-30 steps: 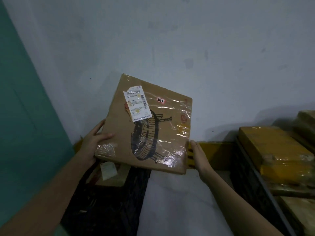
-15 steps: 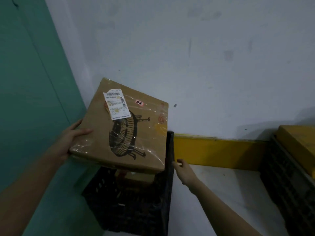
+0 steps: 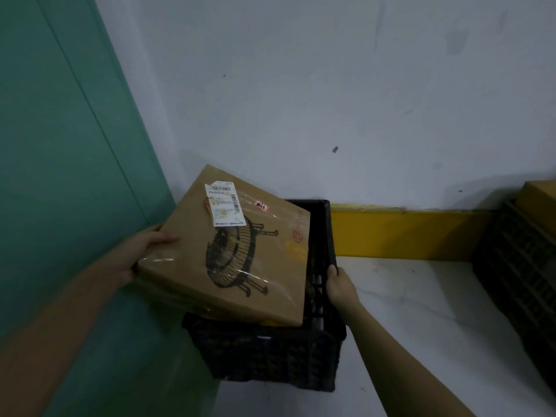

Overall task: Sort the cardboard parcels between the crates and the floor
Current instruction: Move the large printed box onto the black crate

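The left hand (image 3: 137, 254) grips a flat brown cardboard parcel (image 3: 231, 251) printed with a fan, tilted over a black plastic crate (image 3: 326, 356) whose rim the right hand (image 3: 338, 284) holds; the parcel is not yet stowed, with other parcels apparently awaiting sorting at right.

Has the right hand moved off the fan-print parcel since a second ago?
Yes. The right hand has left the parcel and now grips the right rim of the black crate; only the left hand holds the parcel.
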Tool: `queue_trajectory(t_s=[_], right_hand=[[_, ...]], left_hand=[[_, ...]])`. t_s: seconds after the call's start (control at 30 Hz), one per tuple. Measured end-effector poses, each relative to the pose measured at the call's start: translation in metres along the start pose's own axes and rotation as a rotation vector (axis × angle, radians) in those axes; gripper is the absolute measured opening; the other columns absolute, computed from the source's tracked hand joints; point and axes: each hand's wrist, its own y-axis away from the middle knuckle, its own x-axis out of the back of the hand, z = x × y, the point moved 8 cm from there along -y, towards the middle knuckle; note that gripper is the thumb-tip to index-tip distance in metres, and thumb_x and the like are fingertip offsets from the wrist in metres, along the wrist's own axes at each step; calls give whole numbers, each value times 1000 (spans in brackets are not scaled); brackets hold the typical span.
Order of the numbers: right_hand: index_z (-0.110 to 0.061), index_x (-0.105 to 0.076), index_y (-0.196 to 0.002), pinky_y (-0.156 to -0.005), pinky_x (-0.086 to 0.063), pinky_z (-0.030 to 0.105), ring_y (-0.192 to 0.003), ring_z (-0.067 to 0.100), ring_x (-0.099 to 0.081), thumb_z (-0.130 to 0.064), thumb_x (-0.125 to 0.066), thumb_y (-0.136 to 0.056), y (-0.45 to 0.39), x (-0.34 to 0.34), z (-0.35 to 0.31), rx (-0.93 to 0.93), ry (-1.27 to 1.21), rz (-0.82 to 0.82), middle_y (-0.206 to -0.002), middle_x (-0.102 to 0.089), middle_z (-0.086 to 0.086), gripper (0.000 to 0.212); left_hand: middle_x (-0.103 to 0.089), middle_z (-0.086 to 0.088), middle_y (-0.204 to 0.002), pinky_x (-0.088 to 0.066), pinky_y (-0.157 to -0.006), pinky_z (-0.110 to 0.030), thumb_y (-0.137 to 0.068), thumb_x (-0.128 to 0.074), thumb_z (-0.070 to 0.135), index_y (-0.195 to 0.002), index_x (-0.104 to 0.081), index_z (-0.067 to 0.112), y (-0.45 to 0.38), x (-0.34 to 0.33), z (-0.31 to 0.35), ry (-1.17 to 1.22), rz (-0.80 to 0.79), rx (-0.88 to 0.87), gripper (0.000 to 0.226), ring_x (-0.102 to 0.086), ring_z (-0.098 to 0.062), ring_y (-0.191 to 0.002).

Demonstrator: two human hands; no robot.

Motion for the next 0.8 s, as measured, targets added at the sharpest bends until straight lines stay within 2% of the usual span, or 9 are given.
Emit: queue_trajectory(t_s=[0.1,0.2,0.3,0.43,0.5,0.6,0.7,0.73,0.8], right_hand=[[-5,-52,-120,-72,-41,37,-88,29,-56,-38,-21,-109,2,-1,1,13,15,9,-105,-59,15,47],[-7,-51,-114,-75,-43,39,-84,27,-53,-36,-21,-109,1,1,-1,31,21,13,-103,-57,14,42],[-7,-49,-127,-80,-41,37,-93,26,-51,-37,-21,-109,-3,1,2,14,-6,0,-112,-56,12,44],[-9,-47,-136,-94,-45,42,-107,30,-54,-47,-22,-107,-3,-1,7,-28,-79,-19,-130,-55,15,55],[-15,-47,-133,-90,-45,40,-109,29,-56,-59,-28,-103,-1,-2,9,-35,-141,-42,-124,-56,9,57],[-21,-46,-118,-78,-48,37,-91,18,-58,-61,-48,-96,0,-4,7,9,-134,-74,-109,-58,2,46],[-22,-46,-116,-82,-51,41,-94,22,-59,-59,-49,-96,-3,-7,6,22,-114,-74,-106,-58,1,42],[-22,-45,-117,-84,-52,43,-96,24,-60,-59,-49,-97,-4,-7,7,26,-116,-77,-105,-57,1,42],[-21,-45,-117,-85,-52,44,-97,25,-60,-58,-48,-98,-3,-7,6,32,-120,-80,-104,-56,0,42]], left_hand=[[-76,-15,-83,-54,-71,-37,-74,-72,31,-114,-65,9,-4,-14,-20,-69,-38,183,47,-71,-31,-68],[-76,-18,-93,-52,-83,-40,-59,-79,39,-112,-69,5,-7,-23,-32,-140,-36,261,63,-68,-34,-84],[-76,-18,-93,-51,-82,-40,-66,-79,41,-116,-67,5,-10,-35,-41,-198,-24,271,63,-68,-34,-88],[-74,-16,-103,-54,-86,-40,-86,-68,44,-128,-60,8,-14,-46,-34,-348,5,198,56,-69,-33,-92],[-70,-12,-114,-54,-90,-40,-87,-68,47,-139,-52,13,-18,-50,-28,-462,14,116,64,-68,-31,-98],[-53,-7,-139,-49,-89,-37,-72,-79,52,-155,-27,25,-18,-58,-25,-545,-34,34,101,-59,-27,-111],[-42,-1,-147,-44,-89,-34,-49,-87,66,-156,-18,34,-23,-60,-21,-595,-86,-23,131,-52,-24,-115],[-42,0,-147,-45,-91,-35,-45,-86,69,-155,-19,35,-24,-60,-20,-611,-94,-33,134,-52,-24,-117],[-41,-3,-151,-44,-100,-40,-52,-86,66,-156,-19,33,-26,-60,-20,-649,-56,-57,128,-51,-27,-123]])
